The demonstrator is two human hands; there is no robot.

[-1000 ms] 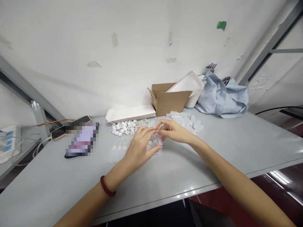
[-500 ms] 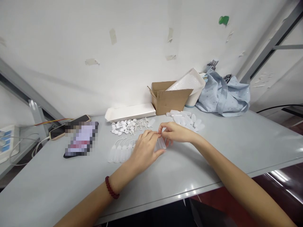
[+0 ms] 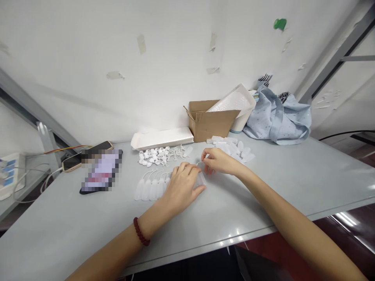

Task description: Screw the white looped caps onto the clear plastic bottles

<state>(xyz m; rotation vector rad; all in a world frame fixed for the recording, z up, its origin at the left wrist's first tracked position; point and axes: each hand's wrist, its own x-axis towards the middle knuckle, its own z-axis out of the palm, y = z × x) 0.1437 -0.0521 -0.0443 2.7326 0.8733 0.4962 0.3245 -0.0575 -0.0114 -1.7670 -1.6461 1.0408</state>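
- The left hand [image 3: 183,185] is curled around a small clear bottle [image 3: 200,180], with thumb and fingers closed on it, near the middle of the tabletop [image 3: 263,187].
- The right hand [image 3: 218,160] is at 1 o'clock from the left hand. Its fingertips pinch a thin white strap [image 3: 200,163] just above the bottle.
- A row of similar bottles [image 3: 149,189] lies at 9 o'clock from the left hand, just beside it.
- A pile of white caps [image 3: 155,156] is at 11 o'clock.
- The loose clear bottles [image 3: 234,147] are at 1 o'clock from the right hand, and a cardboard box [image 3: 209,123] is at 12 o'clock.
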